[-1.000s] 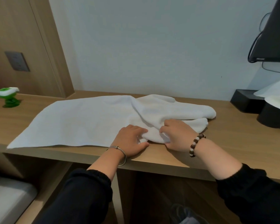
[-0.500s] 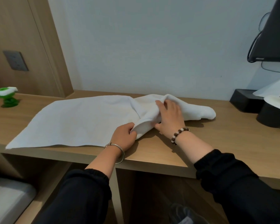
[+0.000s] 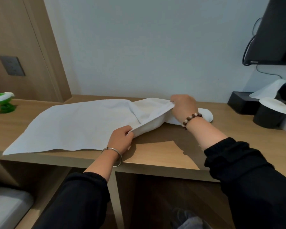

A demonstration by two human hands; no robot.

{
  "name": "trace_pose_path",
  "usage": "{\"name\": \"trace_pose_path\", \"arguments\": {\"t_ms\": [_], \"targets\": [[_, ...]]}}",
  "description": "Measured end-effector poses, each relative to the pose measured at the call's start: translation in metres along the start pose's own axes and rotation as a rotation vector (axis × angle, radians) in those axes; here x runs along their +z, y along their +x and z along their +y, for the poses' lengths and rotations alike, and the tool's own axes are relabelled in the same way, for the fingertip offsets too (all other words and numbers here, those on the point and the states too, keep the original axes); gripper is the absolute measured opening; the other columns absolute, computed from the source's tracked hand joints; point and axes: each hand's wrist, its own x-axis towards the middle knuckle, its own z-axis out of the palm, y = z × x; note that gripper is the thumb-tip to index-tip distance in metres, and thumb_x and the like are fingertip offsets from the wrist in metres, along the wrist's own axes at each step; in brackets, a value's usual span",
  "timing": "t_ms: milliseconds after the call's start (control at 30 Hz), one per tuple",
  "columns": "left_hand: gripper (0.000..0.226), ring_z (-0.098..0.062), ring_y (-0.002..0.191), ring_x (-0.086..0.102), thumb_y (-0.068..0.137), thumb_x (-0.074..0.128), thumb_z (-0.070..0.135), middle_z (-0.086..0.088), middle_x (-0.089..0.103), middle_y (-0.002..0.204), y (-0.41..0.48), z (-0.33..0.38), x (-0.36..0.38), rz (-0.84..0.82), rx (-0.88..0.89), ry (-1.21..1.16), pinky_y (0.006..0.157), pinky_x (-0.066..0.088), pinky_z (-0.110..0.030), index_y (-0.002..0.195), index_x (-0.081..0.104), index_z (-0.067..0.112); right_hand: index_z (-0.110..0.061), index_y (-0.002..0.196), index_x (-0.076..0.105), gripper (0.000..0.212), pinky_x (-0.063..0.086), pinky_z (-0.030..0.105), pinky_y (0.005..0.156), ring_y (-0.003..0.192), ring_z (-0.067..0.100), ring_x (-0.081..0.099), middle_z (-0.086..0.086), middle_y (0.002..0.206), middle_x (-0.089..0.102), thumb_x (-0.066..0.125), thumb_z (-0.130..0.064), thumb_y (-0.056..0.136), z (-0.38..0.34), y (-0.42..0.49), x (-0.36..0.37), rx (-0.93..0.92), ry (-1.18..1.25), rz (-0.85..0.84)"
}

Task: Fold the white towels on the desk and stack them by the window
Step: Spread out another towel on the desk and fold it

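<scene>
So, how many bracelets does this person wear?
2: a silver bangle on the left wrist, and a bead bracelet on the right wrist. The black sleeves may hide others.

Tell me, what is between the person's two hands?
In the head view, a raised edge of the white towel runs from the left hand to the right hand, both pinching it; bare desk lies beneath.

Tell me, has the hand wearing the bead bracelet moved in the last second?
Yes. The right hand has moved from the front edge of the desk toward the back wall, pinching an edge of the white towel.
</scene>
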Motion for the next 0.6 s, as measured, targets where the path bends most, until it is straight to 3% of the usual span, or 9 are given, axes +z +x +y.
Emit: {"name": "trace_pose_path", "arguments": {"t_ms": [67,133,200,267,300,367,433,533,600], "targets": [[0.028,-0.016,0.070,0.045,0.089,0.040,0.028,-0.001,0.050,0.070,0.000,0.001,-0.004,-0.030,0.008,-0.069,0.060,0.032,-0.018,0.067,0.050,0.015,-0.009,0.076,0.057,0.019,0.033,0.027,0.054,0.069,0.028,0.054,0.007,0.073,0.054,0.043,0.001,0.083,0.009,0.001,-0.018,-0.109,-0.077,-0.252],[0.020,-0.015,0.084,0.051,0.091,0.049,0.021,0.001,0.060,0.086,0.003,-0.002,-0.007,-0.033,0.043,-0.019,0.071,0.035,-0.010,0.080,0.063,0.013,-0.011,0.070,0.049,0.024,0.033,0.027,0.054,0.062,0.023,0.047,0.005,0.071,0.049,0.038,-0.004,0.090,0.014,-0.008,-0.029,-0.203,-0.272,-0.557],[0.019,-0.017,0.102,0.056,0.092,0.052,0.010,0.000,0.066,0.106,0.004,-0.006,-0.005,0.005,0.078,0.007,0.090,0.038,-0.019,0.098,0.070,0.011,-0.015,0.070,0.048,0.026,0.030,0.025,0.051,0.056,0.017,0.038,0.000,0.069,0.045,0.043,-0.020,0.096,0.012,-0.021,-0.033,-0.279,-0.504,-0.873],[0.025,-0.017,0.117,0.052,0.095,0.048,0.018,0.002,0.062,0.120,0.002,-0.006,-0.002,0.022,0.013,-0.104,0.096,0.034,-0.023,0.107,0.069,0.016,-0.017,0.070,0.057,0.034,0.035,0.022,0.054,0.054,0.011,0.046,-0.008,0.065,0.056,0.053,-0.043,0.092,0.012,-0.026,-0.031,-0.276,-0.338,-1.112],[0.025,-0.015,0.123,0.047,0.095,0.048,0.023,0.004,0.058,0.128,0.003,-0.006,0.000,0.027,-0.024,-0.138,0.099,0.031,-0.024,0.111,0.067,0.019,-0.020,0.070,0.063,0.036,0.039,0.022,0.059,0.058,0.007,0.054,-0.013,0.064,0.062,0.054,-0.048,0.091,0.012,-0.027,-0.029,-0.236,-0.102,-1.104],[0.028,-0.013,0.133,0.035,0.094,0.050,0.026,0.008,0.048,0.139,0.006,-0.007,0.003,0.003,-0.016,-0.029,0.109,0.025,-0.028,0.119,0.063,0.026,-0.014,0.081,0.070,0.036,0.044,0.028,0.069,0.075,0.013,0.064,-0.006,0.078,0.071,0.049,-0.040,0.095,0.011,-0.023,-0.021,-0.157,0.242,-0.810],[0.032,-0.010,0.137,0.027,0.095,0.048,0.024,0.010,0.044,0.143,0.005,-0.009,0.007,-0.066,0.021,0.154,0.113,0.021,-0.031,0.125,0.058,0.029,-0.002,0.091,0.063,0.036,0.041,0.033,0.072,0.084,0.029,0.059,0.010,0.093,0.066,0.038,-0.027,0.099,0.010,-0.023,-0.005,-0.106,0.256,-0.574],[0.034,-0.017,0.127,0.042,0.095,0.042,0.020,0.003,0.053,0.133,0.003,-0.010,0.006,-0.051,0.019,0.338,0.107,0.033,-0.033,0.122,0.061,0.028,-0.008,0.102,0.058,0.038,0.040,0.033,0.074,0.086,0.024,0.055,0.007,0.100,0.059,0.030,-0.034,0.102,0.008,-0.041,0.021,-0.122,0.056,-0.711],[0.030,-0.022,0.103,0.055,0.094,0.040,0.024,-0.002,0.064,0.106,0.004,-0.005,-0.004,0.027,0.045,0.554,0.096,0.040,-0.036,0.104,0.068,0.027,-0.010,0.083,0.057,0.051,0.040,0.032,0.066,0.072,0.020,0.055,0.004,0.085,0.061,0.028,-0.048,0.100,0.014,-0.042,0.024,-0.062,0.051,-0.751]]}}
